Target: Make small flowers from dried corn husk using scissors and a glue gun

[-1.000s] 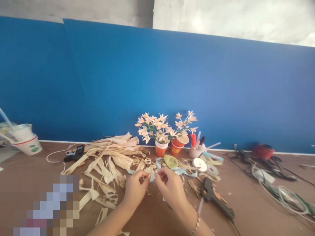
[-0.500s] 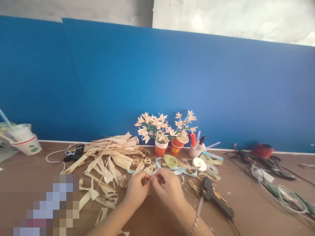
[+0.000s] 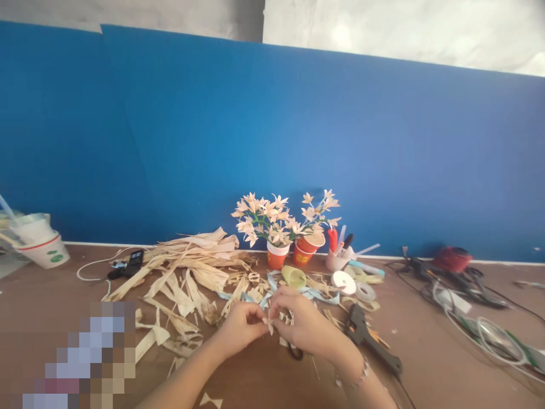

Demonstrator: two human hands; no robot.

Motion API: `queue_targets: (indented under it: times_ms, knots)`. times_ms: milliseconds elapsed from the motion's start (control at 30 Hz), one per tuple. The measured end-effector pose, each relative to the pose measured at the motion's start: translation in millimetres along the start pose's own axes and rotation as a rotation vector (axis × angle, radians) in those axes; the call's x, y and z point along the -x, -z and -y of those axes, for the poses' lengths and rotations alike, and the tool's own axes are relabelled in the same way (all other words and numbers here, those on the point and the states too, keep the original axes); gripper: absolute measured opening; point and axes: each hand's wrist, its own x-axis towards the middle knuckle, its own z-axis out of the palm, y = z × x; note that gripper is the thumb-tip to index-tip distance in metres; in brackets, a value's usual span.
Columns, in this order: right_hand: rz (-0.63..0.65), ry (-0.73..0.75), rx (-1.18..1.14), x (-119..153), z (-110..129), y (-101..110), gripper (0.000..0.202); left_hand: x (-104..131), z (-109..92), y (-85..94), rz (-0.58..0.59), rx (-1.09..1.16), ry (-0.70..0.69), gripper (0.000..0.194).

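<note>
A small pale husk flower with pointed petals is pinched between my two hands. My left hand is closed, thumb and forefinger gripping the flower from the left. From the right, my right hand is also closed, its fingertips pressed at the petals; part of the flower is hidden by the fingers. Beneath my right hand shows a dark loop, perhaps a handle, mostly covered. Dry corn husks and cut husk strips are spread behind and left of my hands.
Paper cups hold finished husk flowers against the blue panel. A glue gun lies right, near a white tape roll and a cup of pens. Cables tangle far right; a white bucket stands left.
My hands have turned and drawn slightly apart, so the flower's petals now show between the fingertips. My right forearm has swung out to the right, and the dark loop is uncovered.
</note>
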Motion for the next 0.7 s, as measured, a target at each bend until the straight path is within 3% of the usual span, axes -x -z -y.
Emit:
queue_targets:
  times_ms: [300,567,700]
  knots:
    - [0.184,-0.118,-0.037,4.5,3.9,6.7,0.018,7.9,-5.8,-3.0,0.138,-0.129,-0.013,0.004]
    - [0.179,-0.103,-0.083,2.9,-1.5,-0.9,0.019,10.8,-5.9,-2.6,0.191,-0.102,-0.045,0.003]
    - [0.103,-0.102,-0.035,1.3,-2.2,1.2,0.018,12.0,-6.5,-3.2,0.220,-0.182,-0.054,0.005]
